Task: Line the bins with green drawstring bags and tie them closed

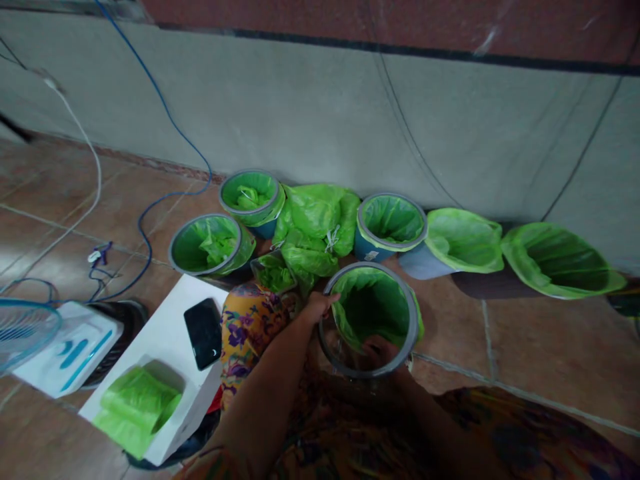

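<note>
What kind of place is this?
Probably a room in a home or small workshop, work done at floor level: tiled floor, plain wall with loose cables, a fan, and small bins lined with green bags set along the wall.

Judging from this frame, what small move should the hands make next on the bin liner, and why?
Probably pull the green liner over the near rim of the bin. The far rim already looks covered, while the near rim, where the right hand sits, still shows bare grey. The left hand steadies the left edge.
</note>
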Demonstrator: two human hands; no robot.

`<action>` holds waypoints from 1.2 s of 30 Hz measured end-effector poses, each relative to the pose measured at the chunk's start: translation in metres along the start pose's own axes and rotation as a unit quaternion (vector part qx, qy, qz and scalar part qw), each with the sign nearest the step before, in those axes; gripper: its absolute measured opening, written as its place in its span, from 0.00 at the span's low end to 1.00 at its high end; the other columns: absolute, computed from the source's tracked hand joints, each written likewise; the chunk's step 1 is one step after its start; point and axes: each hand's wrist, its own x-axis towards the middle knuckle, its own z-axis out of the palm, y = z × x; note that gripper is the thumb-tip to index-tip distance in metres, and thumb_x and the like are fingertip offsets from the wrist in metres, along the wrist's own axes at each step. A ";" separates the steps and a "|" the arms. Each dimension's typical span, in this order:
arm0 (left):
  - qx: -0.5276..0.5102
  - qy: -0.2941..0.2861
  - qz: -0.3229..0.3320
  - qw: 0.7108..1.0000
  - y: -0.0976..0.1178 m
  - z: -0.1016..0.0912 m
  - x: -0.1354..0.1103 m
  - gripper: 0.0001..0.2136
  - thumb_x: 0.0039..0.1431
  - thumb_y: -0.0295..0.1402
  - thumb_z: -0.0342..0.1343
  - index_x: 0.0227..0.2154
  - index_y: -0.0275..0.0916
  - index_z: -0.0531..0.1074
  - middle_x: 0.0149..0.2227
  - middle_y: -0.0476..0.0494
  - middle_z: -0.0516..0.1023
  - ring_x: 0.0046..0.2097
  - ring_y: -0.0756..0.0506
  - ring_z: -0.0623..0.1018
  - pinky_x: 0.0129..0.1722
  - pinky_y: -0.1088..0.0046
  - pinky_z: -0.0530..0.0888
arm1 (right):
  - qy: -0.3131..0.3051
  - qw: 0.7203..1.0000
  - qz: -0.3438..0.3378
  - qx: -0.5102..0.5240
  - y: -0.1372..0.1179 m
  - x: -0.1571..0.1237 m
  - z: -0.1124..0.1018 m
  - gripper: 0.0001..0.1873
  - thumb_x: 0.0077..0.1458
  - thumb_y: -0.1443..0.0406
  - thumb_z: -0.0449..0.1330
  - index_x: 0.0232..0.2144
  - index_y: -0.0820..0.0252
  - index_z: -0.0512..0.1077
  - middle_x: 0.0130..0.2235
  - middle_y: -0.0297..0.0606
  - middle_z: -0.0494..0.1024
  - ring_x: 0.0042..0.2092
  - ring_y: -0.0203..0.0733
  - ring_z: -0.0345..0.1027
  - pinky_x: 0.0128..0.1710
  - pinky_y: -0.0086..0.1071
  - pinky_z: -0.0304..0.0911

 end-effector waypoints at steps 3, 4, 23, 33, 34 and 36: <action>0.003 0.004 0.011 1.000 -0.001 0.002 -0.002 0.20 0.44 0.44 0.69 0.16 0.37 0.65 0.11 0.57 0.60 0.14 0.55 0.61 0.16 0.77 0.56 | -0.007 0.999 0.018 -0.029 -0.001 0.003 0.000 0.17 0.57 0.59 0.50 0.26 0.59 0.74 0.29 0.40 0.77 0.33 0.43 0.70 0.36 0.36 0.64; 0.003 0.006 0.015 1.000 -0.002 0.003 -0.002 0.20 0.45 0.44 0.68 0.16 0.37 0.65 0.11 0.57 0.60 0.14 0.55 0.60 0.16 0.77 0.56 | -0.011 0.999 0.022 -0.045 -0.001 0.005 0.000 0.16 0.57 0.59 0.50 0.26 0.59 0.74 0.30 0.40 0.77 0.34 0.43 0.70 0.36 0.36 0.64; -0.019 0.026 0.027 0.999 -0.008 -0.006 0.000 0.17 0.45 0.44 0.67 0.23 0.36 0.70 0.14 0.58 0.60 0.16 0.56 0.60 0.17 0.79 0.56 | 0.089 0.975 -0.101 -0.176 -0.056 0.002 0.018 0.11 0.59 0.66 0.51 0.35 0.60 0.74 0.34 0.43 0.74 0.39 0.45 0.64 0.42 0.37 0.61; -0.041 0.034 0.044 0.998 -0.003 -0.007 -0.005 0.13 0.51 0.36 0.63 0.21 0.37 0.66 0.14 0.58 0.61 0.16 0.57 0.59 0.17 0.79 0.57 | 0.056 0.994 -0.065 -0.062 -0.033 -0.001 0.011 0.10 0.58 0.66 0.52 0.29 0.58 0.72 0.31 0.39 0.73 0.37 0.43 0.67 0.36 0.35 0.61; -0.043 0.036 0.044 0.997 -0.002 -0.007 -0.006 0.13 0.51 0.36 0.63 0.21 0.37 0.66 0.15 0.58 0.61 0.16 0.57 0.60 0.18 0.79 0.58 | 0.047 0.995 -0.076 -0.039 -0.036 0.000 0.009 0.10 0.58 0.66 0.52 0.28 0.57 0.72 0.31 0.38 0.73 0.37 0.43 0.67 0.36 0.34 0.61; -0.047 0.039 0.044 0.997 -0.001 -0.009 -0.007 0.13 0.51 0.37 0.64 0.21 0.37 0.66 0.15 0.58 0.61 0.16 0.56 0.60 0.18 0.79 0.58 | 0.026 0.995 -0.100 -0.010 -0.043 -0.001 0.007 0.11 0.59 0.65 0.52 0.28 0.57 0.71 0.32 0.38 0.73 0.37 0.42 0.67 0.36 0.34 0.62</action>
